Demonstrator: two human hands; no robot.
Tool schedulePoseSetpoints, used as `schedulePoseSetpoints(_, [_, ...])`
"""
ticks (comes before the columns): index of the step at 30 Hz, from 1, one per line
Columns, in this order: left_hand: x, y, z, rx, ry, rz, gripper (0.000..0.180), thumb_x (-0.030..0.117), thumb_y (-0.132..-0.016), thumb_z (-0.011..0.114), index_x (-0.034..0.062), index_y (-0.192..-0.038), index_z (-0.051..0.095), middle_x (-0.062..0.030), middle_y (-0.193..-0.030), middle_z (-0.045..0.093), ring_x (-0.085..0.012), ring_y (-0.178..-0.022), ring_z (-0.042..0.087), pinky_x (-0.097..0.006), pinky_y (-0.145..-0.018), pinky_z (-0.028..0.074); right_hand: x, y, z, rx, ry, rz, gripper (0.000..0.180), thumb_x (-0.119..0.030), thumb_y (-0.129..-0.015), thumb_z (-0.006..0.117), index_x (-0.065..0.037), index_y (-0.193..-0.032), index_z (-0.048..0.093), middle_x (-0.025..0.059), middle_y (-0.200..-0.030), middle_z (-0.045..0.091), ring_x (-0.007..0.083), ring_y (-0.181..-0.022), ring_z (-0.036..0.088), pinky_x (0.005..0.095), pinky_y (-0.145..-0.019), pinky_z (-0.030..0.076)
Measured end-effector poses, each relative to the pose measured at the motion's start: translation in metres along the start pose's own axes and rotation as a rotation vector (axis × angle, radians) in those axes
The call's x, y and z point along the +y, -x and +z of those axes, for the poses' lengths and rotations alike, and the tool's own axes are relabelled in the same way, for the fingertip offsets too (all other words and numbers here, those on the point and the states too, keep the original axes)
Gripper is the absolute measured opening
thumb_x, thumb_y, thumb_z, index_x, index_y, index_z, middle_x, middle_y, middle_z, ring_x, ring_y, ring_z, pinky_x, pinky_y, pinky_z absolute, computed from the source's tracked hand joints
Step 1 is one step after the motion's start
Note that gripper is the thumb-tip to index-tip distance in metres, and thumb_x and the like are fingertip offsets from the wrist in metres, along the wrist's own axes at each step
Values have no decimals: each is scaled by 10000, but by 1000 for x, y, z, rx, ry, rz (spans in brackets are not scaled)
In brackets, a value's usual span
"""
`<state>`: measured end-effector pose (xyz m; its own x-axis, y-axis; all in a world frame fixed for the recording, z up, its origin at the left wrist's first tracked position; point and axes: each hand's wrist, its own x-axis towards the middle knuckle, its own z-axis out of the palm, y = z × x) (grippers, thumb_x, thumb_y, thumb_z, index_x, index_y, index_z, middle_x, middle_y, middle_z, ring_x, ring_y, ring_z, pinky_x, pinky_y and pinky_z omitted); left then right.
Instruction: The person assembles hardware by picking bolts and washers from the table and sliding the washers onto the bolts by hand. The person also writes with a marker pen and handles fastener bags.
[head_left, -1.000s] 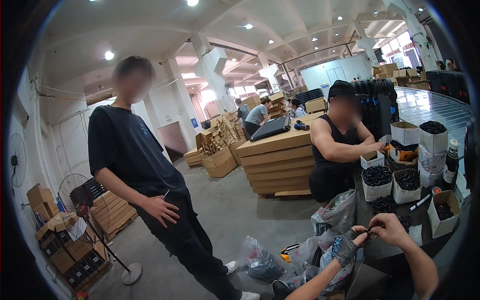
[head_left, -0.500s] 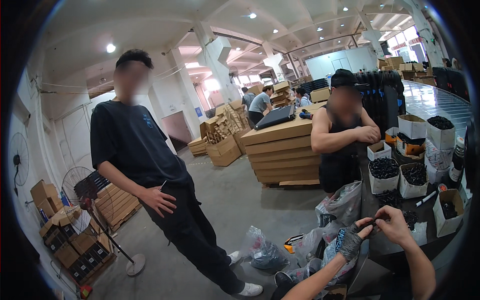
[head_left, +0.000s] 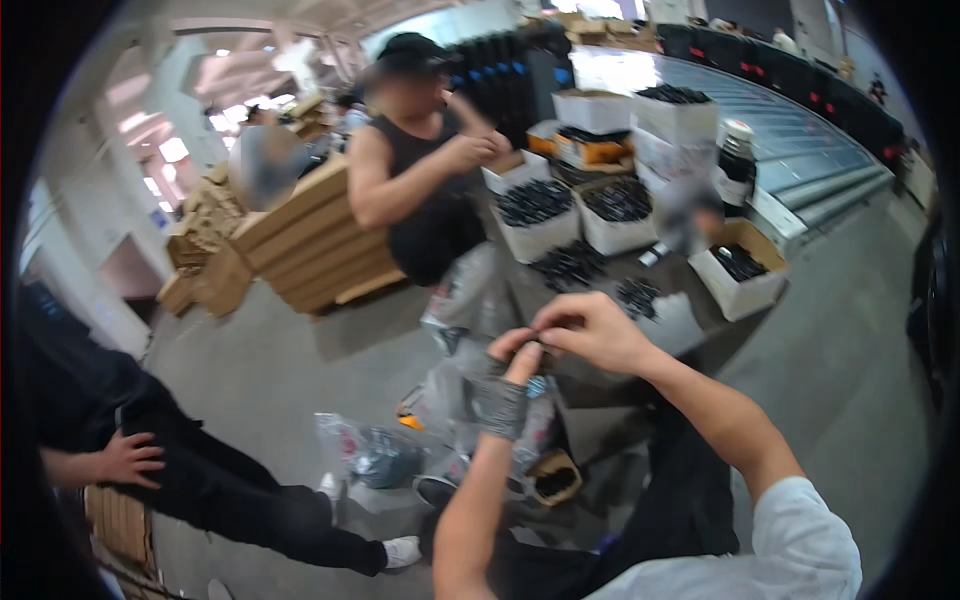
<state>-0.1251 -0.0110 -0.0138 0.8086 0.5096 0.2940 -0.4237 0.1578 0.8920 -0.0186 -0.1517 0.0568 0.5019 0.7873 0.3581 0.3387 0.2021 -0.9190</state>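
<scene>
My left hand [head_left: 512, 362], in a grey fingerless glove, meets my right hand [head_left: 592, 328], which is bare, in front of the dark table's near edge. Fingers of both hands are pinched around a small dark piece [head_left: 538, 338]; its kind is too small and covered to make out. Just beyond my hands, a loose heap of small black parts [head_left: 638, 297] lies on the table beside a clear plastic sheet [head_left: 678, 322]. Farther back, another heap of black parts [head_left: 567, 266] lies before white cartons [head_left: 540, 238] filled with similar pieces.
A carton of black parts [head_left: 742, 280] and a dark bottle [head_left: 735, 165] stand to the right. Plastic bags [head_left: 385, 455] lie on the floor at left. A person in a dark tank top [head_left: 425, 150] is across the table; another person's leg [head_left: 220, 465] is at left.
The view has swung right and down, so the table and my hands appear nearer the middle. My hands stay together at the small dark piece. The person opposite has raised their hands.
</scene>
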Motion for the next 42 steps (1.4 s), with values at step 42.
schedulePoseSetpoints(42, [5,111,-180,-334,-977,-246,428,70,-765,756,22,-1164,611,-160,-1067,631,-333,-880,653,-406,-758,550,608,290,219,1412,-464,693,174,10,-839,654,13,-1010,623,121,-962,668,234,-808,659,337,-674,543])
